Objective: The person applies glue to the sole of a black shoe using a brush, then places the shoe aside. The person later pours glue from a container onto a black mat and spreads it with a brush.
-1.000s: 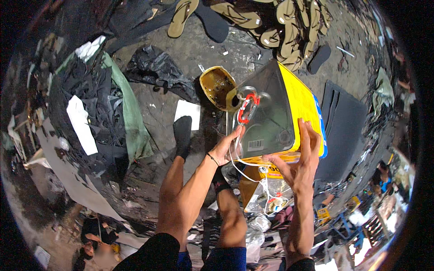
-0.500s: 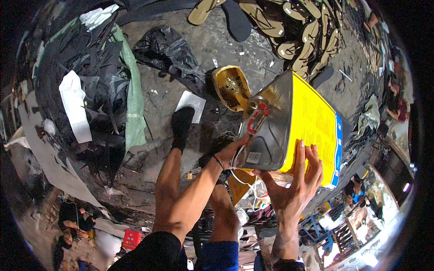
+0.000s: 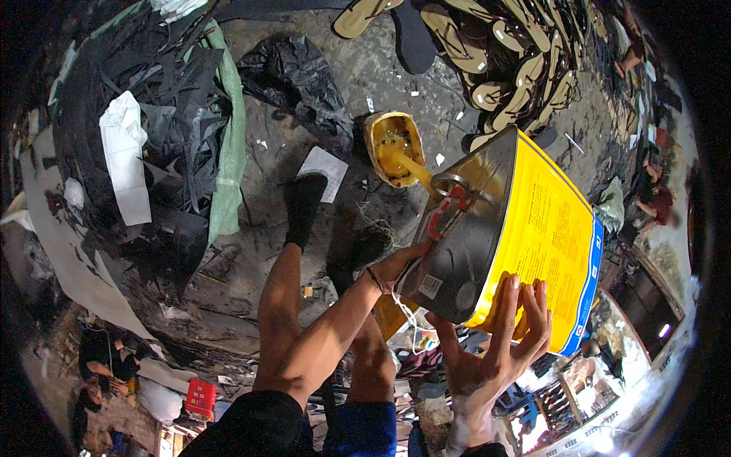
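Observation:
A large rectangular metal can (image 3: pixel 544 236), yellow and blue on its side, is tilted with its spout toward the floor. Thick amber liquid (image 3: pixel 413 169) runs from the spout into a yellow tub (image 3: pixel 368 139), where more of it lies with dark specks. My left hand (image 3: pixel 400 266) grips the can by its top, near the red handle (image 3: pixel 451 213); its fingers are partly hidden. Against the lower side of the can, my right hand (image 3: pixel 499 335) is spread, fingers on the yellow face, bearing it up. White string (image 3: pixel 411 316) hangs by my left wrist.
Many tan flip-flops (image 3: pixel 525 76) lie heaped at the far right. To the left a green sack (image 3: pixel 228 160) holds black scraps (image 3: pixel 183 114). A black plastic bag (image 3: pixel 301 80) and a white sheet (image 3: pixel 335 164) by my foot lie on the floor. Other people sit behind at the edges.
The can has shifted slightly right and nearer to me, its spout further from the tub. The stream of liquid now shows longer and wider. Both hands keep their hold.

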Available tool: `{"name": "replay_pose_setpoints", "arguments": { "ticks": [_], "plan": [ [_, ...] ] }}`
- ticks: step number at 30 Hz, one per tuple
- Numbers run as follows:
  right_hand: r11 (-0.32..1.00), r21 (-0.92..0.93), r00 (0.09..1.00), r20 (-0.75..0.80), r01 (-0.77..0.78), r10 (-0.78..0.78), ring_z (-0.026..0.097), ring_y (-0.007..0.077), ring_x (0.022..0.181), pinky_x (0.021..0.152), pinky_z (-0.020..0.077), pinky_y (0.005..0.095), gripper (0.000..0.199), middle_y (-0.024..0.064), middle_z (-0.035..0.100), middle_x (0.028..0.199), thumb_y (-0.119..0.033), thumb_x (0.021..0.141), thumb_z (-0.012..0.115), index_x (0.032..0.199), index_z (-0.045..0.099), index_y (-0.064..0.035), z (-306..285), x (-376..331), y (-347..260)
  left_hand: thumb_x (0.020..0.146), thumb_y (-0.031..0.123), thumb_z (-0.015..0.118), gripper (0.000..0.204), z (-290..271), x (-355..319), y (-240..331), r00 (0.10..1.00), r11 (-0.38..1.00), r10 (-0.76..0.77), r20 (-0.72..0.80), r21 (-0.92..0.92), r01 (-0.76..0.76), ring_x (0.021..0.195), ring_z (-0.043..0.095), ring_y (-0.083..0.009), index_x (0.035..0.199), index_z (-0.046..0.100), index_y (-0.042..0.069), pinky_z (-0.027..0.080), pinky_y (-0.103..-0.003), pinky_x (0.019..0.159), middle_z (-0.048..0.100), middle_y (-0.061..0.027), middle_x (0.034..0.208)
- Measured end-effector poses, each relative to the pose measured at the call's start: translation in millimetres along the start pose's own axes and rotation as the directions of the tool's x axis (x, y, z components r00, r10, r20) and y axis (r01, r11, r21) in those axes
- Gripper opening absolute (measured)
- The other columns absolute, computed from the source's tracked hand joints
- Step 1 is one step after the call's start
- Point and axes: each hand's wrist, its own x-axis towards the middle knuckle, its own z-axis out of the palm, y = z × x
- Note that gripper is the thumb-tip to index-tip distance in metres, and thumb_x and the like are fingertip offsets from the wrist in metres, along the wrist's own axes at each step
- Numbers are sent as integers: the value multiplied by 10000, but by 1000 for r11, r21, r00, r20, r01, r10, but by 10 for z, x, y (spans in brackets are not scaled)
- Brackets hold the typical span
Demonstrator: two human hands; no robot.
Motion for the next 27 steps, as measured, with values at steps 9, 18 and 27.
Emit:
{"name": "replay_pose_setpoints", "arguments": {
  "ticks": [9,18,27],
  "plan": [
    [1000,-9,1000,8,22,-22,466,413,1302,1073,313,547,719,158,504,1283,-406,741,830,1326,592,-61,-126,-90,-74,971,483,575,553,-154,110,-114,994,1000,-5,109,-6,6,1038,682,-220,1295,596,35,538,-370,939,682,-121,1205],
    [1000,-24,1000,13,20,-20,441,444,1319,1072,299,551,725,181,477,1325,-348,721,841,1341,577,-81,-236,-183,-164,951,472,615,557,-228,193,-180,985,999,-29,169,-20,33,1044,671,-228,1298,600,36,525,-376,942,677,-117,1216],
    [999,-44,997,78,27,-23,386,451,1355,1107,306,549,801,189,420,1364,-294,683,883,1376,545,-77,-289,-213,-236,947,468,624,548,-123,129,-157,984,999,-54,170,5,54,1033,674,-226,1289,607,41,527,-379,941,681,-117,1206]
  ]
}}
